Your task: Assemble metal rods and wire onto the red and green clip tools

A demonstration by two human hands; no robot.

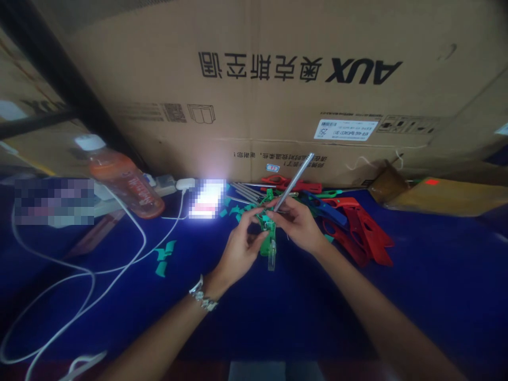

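Note:
Both hands meet over a green see-through plastic body (268, 246), which looks like a long-nosed lighter's handle. My left hand (240, 246) is closed, its thumb and fingers gripping the body from the left. My right hand (298, 222) pinches a thin silvery metal tube (294, 181) at its lower end, beside the upper part of the body. The tube slants up to the right. Small parts between the fingertips are partly hidden. Just beyond the hands lie several more metal tubes (244, 191) and small teal plastic pieces (237, 210).
To the right are red plastic casings (369, 233) and a blue one (332, 211). A lit phone (207, 199), a drink bottle (126, 182) and white cables (138, 248) occupy the left. Teal pieces (162, 255) lie nearby. A large cardboard box (262, 116) stands behind the blue table surface (262, 328).

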